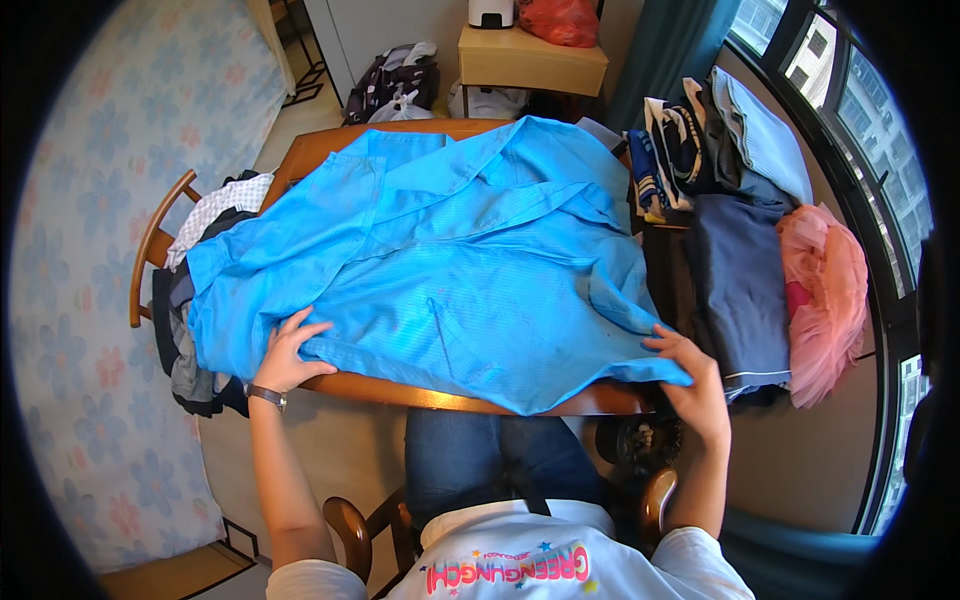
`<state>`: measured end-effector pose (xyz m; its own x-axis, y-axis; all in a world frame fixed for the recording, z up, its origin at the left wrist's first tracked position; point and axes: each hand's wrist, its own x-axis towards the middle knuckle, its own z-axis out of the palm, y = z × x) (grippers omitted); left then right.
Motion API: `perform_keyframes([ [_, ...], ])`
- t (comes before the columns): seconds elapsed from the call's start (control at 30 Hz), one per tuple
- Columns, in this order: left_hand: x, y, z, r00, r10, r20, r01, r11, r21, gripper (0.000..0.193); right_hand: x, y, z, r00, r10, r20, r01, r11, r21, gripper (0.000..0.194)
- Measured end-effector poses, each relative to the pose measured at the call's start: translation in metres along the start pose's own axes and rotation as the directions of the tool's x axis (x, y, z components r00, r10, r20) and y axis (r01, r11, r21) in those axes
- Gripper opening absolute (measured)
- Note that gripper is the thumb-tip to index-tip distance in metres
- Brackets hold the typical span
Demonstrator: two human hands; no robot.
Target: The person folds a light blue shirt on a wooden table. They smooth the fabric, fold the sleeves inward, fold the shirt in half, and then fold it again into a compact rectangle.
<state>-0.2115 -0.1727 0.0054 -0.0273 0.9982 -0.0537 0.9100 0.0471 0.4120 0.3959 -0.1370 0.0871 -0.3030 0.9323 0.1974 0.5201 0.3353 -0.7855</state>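
Note:
A bright blue work coat point(510, 292) with a fine grid weave lies spread over the wooden table point(352, 386), its folds overlapping at the far side. Its near edge hangs slightly over the table's front rim. My left hand point(289, 349), with a watch on the wrist, rests at the coat's near left part, thumb and fingers spread apart. At the near right corner, my right hand point(686, 375) pinches the coat's hem between fingers and thumb, lifting it a little. A slanted seam, perhaps of a pocket, shows near the coat's middle.
Folded clothes point(739, 277) and a pink tulle garment point(825, 292) are piled on the right by the window point(862, 127). A wooden chair point(146, 255) heaped with clothes point(217, 217) stands left, near a flowered bed point(97, 300). A small wooden cabinet point(525, 64) stands beyond the table.

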Motion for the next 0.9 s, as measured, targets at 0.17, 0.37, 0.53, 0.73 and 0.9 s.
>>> perform_keyframes([
  [0.17,0.010,0.013,0.010,0.979,0.173,0.104,-0.134,0.942,-0.307,0.027,0.001,0.002,0.005,0.933,0.196,-0.301,-0.072,0.923,0.378,0.019],
  [0.37,0.063,-0.018,-0.036,0.991,-0.011,0.136,0.097,0.754,-0.650,0.022,0.023,0.013,0.016,0.834,-0.045,-0.550,-0.101,0.968,-0.231,0.010],
  [0.53,0.110,0.049,0.007,0.995,0.046,-0.084,-0.021,0.960,0.279,0.037,0.049,0.025,0.047,0.911,-0.021,-0.412,-0.343,0.517,-0.784,0.024],
  [0.73,0.112,0.145,0.069,0.897,0.424,-0.123,-0.423,0.905,0.034,0.053,0.054,0.009,0.067,0.888,0.105,-0.448,-0.430,0.536,-0.727,0.019],
  [0.9,0.104,0.156,0.114,0.890,0.434,-0.143,-0.389,0.884,0.261,0.062,0.045,-0.013,0.110,0.937,-0.219,-0.273,-0.043,0.702,-0.711,0.050],
])
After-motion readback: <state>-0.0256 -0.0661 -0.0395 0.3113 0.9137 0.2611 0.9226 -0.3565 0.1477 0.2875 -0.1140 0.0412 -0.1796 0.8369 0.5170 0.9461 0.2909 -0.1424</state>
